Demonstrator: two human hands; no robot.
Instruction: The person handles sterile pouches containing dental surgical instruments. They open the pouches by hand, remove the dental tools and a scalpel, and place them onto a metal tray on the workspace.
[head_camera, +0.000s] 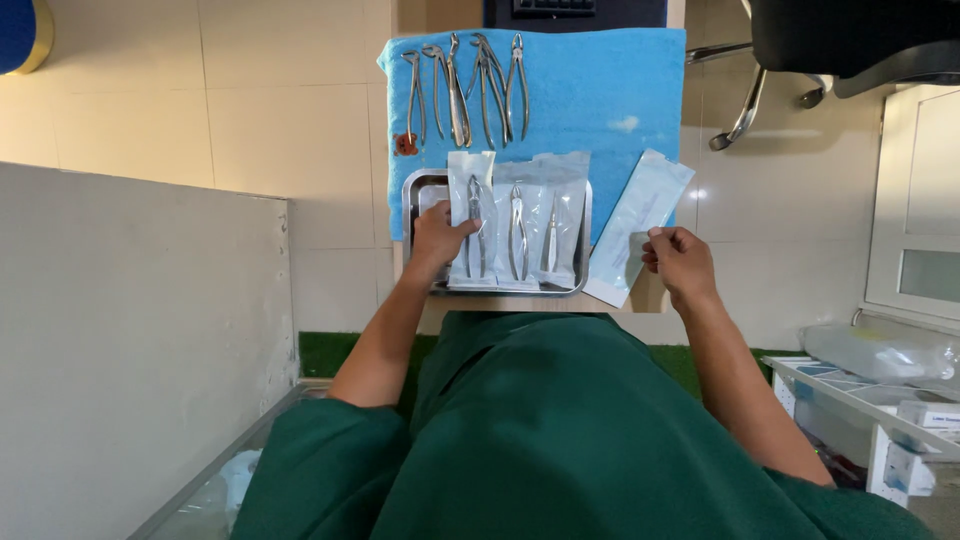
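The near rim of the steel tray (412, 190) is covered by the sealed pouches (518, 215). The office chair (800, 50) is cut off by the top edge, and the flat pouch's (640, 215) contents perhaps cannot be made out.

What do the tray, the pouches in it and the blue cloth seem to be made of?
Tray: likely stainless steel, with a shiny grey rim. Pouches: clear glossy plastic film, probably paper-backed; the forceps show through. Blue cloth: soft matte towelling, going by its fuzzy texture.

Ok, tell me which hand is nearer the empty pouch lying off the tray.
Right. The right hand pinches the empty pouch at its lower end; the left hand is apart, on a bagged forceps in the steel tray.
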